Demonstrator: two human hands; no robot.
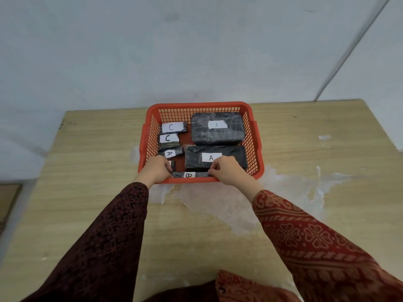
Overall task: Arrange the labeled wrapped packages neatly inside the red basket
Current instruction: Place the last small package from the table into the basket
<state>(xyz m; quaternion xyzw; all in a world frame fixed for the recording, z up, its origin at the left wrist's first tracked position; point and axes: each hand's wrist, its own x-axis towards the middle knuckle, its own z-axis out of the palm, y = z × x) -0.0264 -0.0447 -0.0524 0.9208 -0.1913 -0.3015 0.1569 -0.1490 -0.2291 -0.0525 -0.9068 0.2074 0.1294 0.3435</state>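
1. Though the red basket (255, 136) sat steady on the table (87, 171), its near rim crowded both hands.
2. Large A package (218, 129) left little spare room.
3. Left hand (157, 170) and right hand (226, 171) each pinched an end of the B package (189, 175) against the front wall; squeezed in, it might tip or slip.

Dark red patterned batik sleeves (316, 236)
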